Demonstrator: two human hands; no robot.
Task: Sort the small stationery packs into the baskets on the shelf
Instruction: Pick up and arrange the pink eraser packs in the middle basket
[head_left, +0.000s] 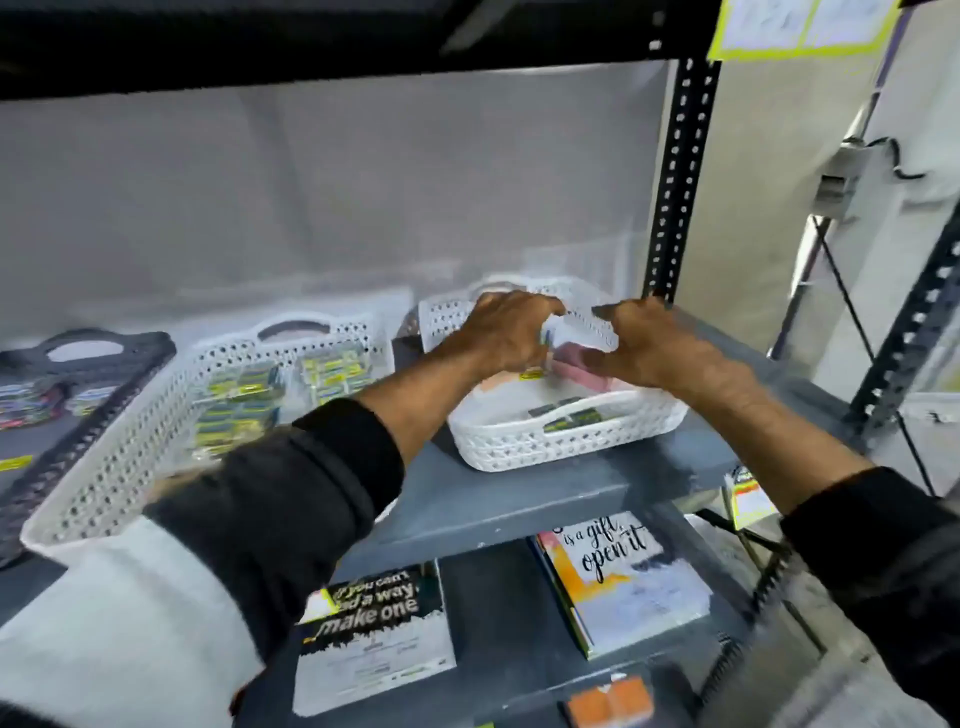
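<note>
Grey shelf (519, 499): both hands over white basket (566, 441) nr front edge.

Above white basket (566, 441): open air up to the upper shelf board (311, 47). Right: black upright post (675, 182) blocks. Left: neighbouring perforated basket (156, 415) crowds. Front approach clear.

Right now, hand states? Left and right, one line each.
Left hand: closed on a small pack over the white basket.
Right hand: fingers curled over the same basket; holding anything cannot be told.
</note>
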